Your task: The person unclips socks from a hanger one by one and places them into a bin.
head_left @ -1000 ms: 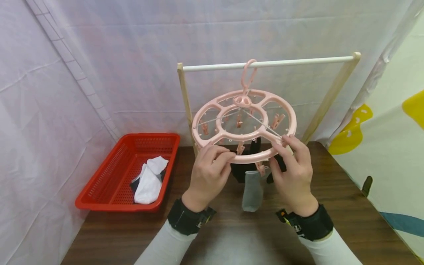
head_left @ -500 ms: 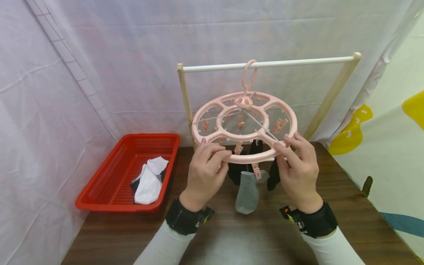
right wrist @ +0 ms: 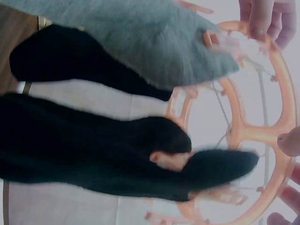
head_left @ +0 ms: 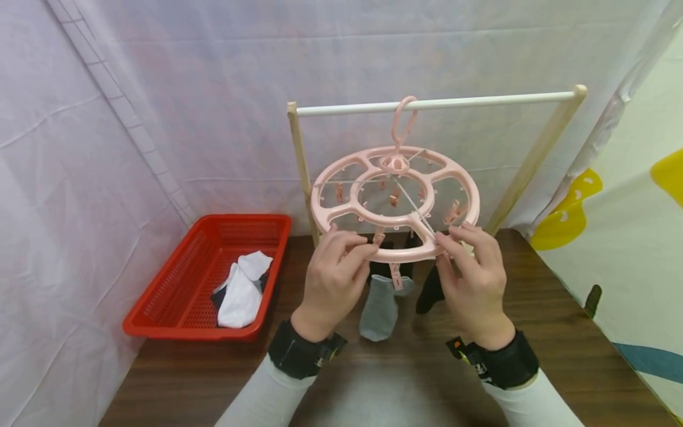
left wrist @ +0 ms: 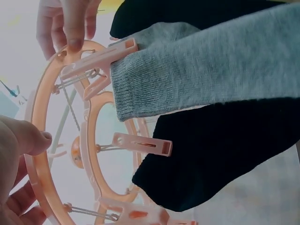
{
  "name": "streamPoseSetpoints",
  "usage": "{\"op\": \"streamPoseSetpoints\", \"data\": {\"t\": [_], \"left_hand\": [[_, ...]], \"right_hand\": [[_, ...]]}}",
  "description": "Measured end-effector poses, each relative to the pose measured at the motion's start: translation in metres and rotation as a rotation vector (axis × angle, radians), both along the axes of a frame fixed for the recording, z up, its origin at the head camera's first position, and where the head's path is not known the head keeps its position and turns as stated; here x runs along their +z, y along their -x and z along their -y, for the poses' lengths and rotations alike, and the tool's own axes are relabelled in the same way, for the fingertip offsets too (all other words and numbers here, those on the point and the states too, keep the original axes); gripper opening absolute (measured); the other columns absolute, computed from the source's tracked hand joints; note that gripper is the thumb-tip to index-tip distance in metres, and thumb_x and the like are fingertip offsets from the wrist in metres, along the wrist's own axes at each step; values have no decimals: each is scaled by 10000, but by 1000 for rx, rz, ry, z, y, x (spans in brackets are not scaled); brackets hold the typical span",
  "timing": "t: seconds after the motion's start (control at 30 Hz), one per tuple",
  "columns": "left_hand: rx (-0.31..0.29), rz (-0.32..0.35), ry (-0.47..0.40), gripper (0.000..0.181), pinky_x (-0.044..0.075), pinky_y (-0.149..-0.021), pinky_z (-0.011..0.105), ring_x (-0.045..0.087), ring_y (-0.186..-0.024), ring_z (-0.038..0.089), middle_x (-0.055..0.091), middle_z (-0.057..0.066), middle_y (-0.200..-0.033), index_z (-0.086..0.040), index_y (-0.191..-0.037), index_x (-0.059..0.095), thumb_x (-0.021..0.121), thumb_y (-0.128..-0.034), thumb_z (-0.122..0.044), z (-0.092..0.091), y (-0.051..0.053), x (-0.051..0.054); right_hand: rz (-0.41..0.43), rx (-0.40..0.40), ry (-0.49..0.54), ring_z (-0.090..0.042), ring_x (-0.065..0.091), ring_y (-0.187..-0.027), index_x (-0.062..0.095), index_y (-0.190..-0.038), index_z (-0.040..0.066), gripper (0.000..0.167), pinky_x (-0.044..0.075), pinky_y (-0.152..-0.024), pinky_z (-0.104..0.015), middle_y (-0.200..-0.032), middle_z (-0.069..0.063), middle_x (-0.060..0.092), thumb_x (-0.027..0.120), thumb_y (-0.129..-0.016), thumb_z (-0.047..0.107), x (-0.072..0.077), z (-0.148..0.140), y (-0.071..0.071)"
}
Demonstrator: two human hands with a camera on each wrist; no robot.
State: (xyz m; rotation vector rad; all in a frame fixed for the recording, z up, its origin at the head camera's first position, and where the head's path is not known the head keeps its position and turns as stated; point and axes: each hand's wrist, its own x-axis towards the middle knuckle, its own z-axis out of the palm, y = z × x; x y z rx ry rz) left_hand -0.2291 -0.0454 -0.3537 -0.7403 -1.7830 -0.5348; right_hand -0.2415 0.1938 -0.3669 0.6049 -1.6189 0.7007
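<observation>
Evidently suspended rather than set down: see, in the head view, the pink ring hanger [head_left: 392, 222] with its hook [head_left: 395, 123] at twelve o'clock, looped over a white bar [head_left: 491, 102] and thus raised above the counter [head_left: 176, 379], presumably to allow free dangling below. Pinched between thumb and fingers at the near rim: by the left hand [head_left: 334, 279] at seven o'clock, by the right hand [head_left: 475, 279] at five, probably to steady a frame otherwise prone to swing from its single point. Compare, in the left wrist view, the grey sock [left wrist: 201, 70], gripped near its cuff by a pink clip [left wrist: 93, 63] and therefore hanging lengthwise, towards six o'clock in the head view. Note black socks [right wrist: 84, 140] beside it in the right wrist view, impossible to count with certainty. Find, at eight o'clock from the ring, the red basket [head_left: 208, 335], bearing a white sock [head_left: 238, 302] partly over dark fabric [head_left: 217, 296]; apparently placed for easy reach, outside the space beneath the hanger.
</observation>
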Motion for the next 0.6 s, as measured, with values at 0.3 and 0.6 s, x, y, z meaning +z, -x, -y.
{"op": "streamPoseSetpoints", "data": {"t": [0.3,0.6], "left_hand": [[-1,14,-41,190,523,-1125,478,699,-1099,309,739,95,-1051,-88,-1003,802,730,-870,27,7,-1,3],[30,-31,15,222,545,-1085,456,683,-1145,343,718,139,-1133,-84,-1072,786,716,-873,-15,16,1,4]], "right_hand": [[-31,30,19,-485,644,-1166,827,-1051,46,183,472,-1183,-372,-1131,-257,716,741,-1006,201,2,-7,7],[-48,47,10,-482,637,-1159,831,-1031,44,284,463,-1191,-349,-1122,-265,707,700,-1036,296,1,-2,5]]}}
